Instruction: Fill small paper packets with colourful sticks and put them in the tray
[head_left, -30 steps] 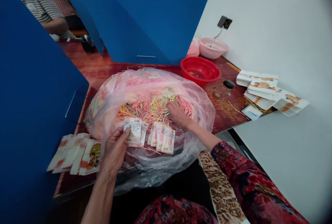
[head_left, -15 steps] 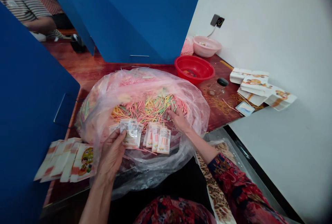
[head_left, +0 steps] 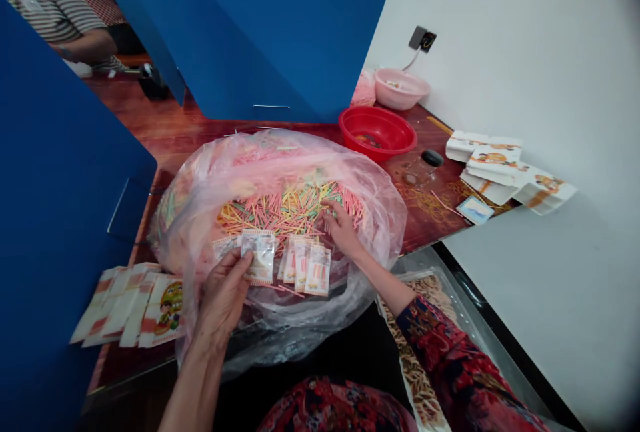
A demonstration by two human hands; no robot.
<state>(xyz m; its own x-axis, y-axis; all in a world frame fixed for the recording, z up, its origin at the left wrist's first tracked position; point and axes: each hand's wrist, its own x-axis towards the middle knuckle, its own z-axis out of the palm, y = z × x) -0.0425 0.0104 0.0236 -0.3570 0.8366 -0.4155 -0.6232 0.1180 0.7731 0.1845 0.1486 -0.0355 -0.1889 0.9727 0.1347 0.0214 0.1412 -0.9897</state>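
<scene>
My left hand (head_left: 225, 292) pinches a small clear-fronted packet (head_left: 260, 255) with printed edges between thumb and fingers, upright in front of me. My right hand (head_left: 343, 229) is at the right side of a heap of thin pink, yellow and green sticks (head_left: 270, 212). Its fingers are bent in among the sticks; what they hold is too small to make out. Between my hands lies a fanned row of packets (head_left: 317, 269) with coloured sticks showing on them. The heap lies in a large, wide-open translucent plastic bag (head_left: 200, 172).
Stacked printed packets (head_left: 130, 305) lie at the left. A red basin (head_left: 377, 132), a pink basin (head_left: 400, 89), a dark-lidded jar (head_left: 425, 165) and white bundles (head_left: 495, 159) stand right. Blue panels (head_left: 240, 32) border the table. Another person's arm (head_left: 93, 45) shows behind.
My left hand has moved slightly right with its packet, which now overlaps the others differently. My right hand's fingers have shifted a little among the sticks. The view has moved slightly.
</scene>
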